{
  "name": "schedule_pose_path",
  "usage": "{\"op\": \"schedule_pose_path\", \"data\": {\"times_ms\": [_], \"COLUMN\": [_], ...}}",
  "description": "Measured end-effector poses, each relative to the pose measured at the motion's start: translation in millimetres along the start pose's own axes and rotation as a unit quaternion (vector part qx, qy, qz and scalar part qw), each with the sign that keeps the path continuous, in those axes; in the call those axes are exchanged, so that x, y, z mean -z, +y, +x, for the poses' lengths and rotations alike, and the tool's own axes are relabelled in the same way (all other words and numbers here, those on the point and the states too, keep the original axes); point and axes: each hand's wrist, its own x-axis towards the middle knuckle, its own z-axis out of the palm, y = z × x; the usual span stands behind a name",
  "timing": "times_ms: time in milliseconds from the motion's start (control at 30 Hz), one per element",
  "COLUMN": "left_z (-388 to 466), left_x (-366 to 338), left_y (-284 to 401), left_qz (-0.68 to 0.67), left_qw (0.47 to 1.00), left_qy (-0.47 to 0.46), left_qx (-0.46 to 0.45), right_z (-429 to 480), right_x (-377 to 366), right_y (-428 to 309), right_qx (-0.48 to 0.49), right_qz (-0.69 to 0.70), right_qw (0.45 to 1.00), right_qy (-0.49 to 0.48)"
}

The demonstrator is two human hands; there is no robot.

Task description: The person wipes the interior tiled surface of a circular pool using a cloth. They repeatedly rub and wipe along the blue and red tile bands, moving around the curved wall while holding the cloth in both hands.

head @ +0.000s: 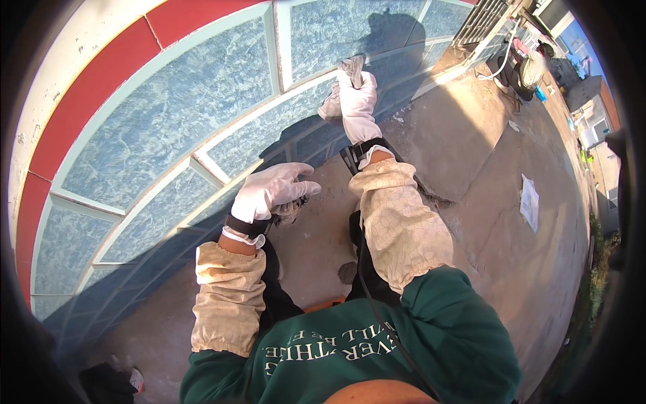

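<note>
My right hand [359, 103], in a pale work glove, is closed around a crumpled grey cloth [331, 104] against the lower part of a blue tiled wall [181, 96]. Bunches of the cloth show on both sides of the fist. White joint strips [242, 121] run between the tiles. Lower and to the left, my left hand [275, 191] hovers before the wall, gloved, with thumb and forefinger apart. Something dark grey [290, 209] shows under its palm; whether that is cloth or the glove's own palm, I cannot tell. Both wrists carry black straps.
Concrete ground [313, 237] lies below me, with a crack at right. A white sheet [529, 203] rests on it. At the upper right another person [527, 70] crouches by the wall near a white hose [504, 58]. A black object [106, 384] sits at lower left.
</note>
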Motion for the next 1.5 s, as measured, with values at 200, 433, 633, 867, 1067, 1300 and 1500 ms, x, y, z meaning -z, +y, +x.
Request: {"op": "schedule_pose_path", "data": {"times_ms": [200,433,633,867,1067,1300,1500], "left_z": [-14.2,-10.8,-14.1,2.6,-43.9,-97.3,-110.6], "left_x": [11.1,3.5,4.0,33.0,57.2,74.4,85.8], "left_y": [-4.4,-17.1,-21.3,-37.5,-16.6,-2.9,-28.5], "left_qz": [0.008,0.091,-0.028,-0.246,-0.437,-0.495,-0.468], "left_qw": [1.000,0.990,0.994,0.968,0.896,0.791,0.685], "left_qy": [0.011,0.107,0.104,-0.002,0.051,0.217,0.447], "left_qx": [0.024,-0.020,0.016,0.045,-0.066,-0.285,-0.334], "right_z": [28.1,-26.5,-11.8,14.3,-15.2,-154.2,-236.7], "right_x": [4.1,12.8,17.3,10.6,-28.1,-68.4,-110.9], "right_y": [32.5,102.2,66.7,-7.8,6.1,-38.2,-52.0], "right_qx": [0.076,-0.018,-0.166,0.072,0.076,0.171,0.325], "right_qz": [0.004,0.068,-0.093,0.035,0.114,-0.143,-0.263], "right_qw": [0.995,0.997,0.981,0.997,0.990,0.954,0.799], "right_qy": [0.060,-0.013,0.049,0.021,0.030,-0.200,-0.432]}}
